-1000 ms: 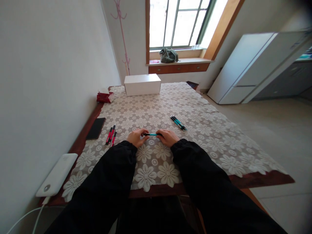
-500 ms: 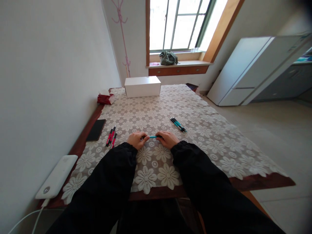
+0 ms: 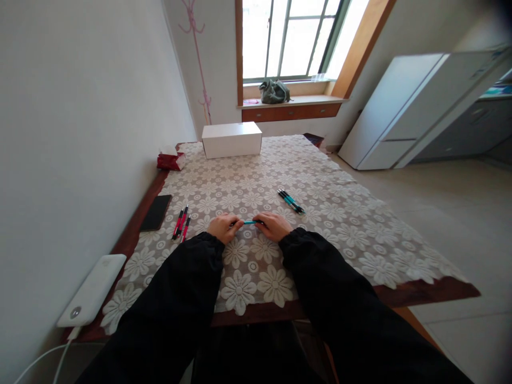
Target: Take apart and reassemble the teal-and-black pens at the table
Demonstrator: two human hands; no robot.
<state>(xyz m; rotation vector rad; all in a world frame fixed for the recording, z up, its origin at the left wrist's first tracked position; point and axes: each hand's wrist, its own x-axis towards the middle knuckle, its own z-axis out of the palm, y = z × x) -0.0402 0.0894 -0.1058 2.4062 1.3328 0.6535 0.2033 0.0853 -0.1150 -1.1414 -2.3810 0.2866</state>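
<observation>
Mid-table, well inside edges: left hand (image 3: pixel 224 228), right hand (image 3: pixel 274 226) gripping teal pen (image 3: pixel 250 222).

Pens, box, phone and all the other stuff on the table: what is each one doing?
Teal pen: held level by left hand and right hand.
Red pens: lying together.
Other teal pens: lying together.
White box: closed.
Phone: flat, screen dark.
Power bank: cable plugged in.
</observation>
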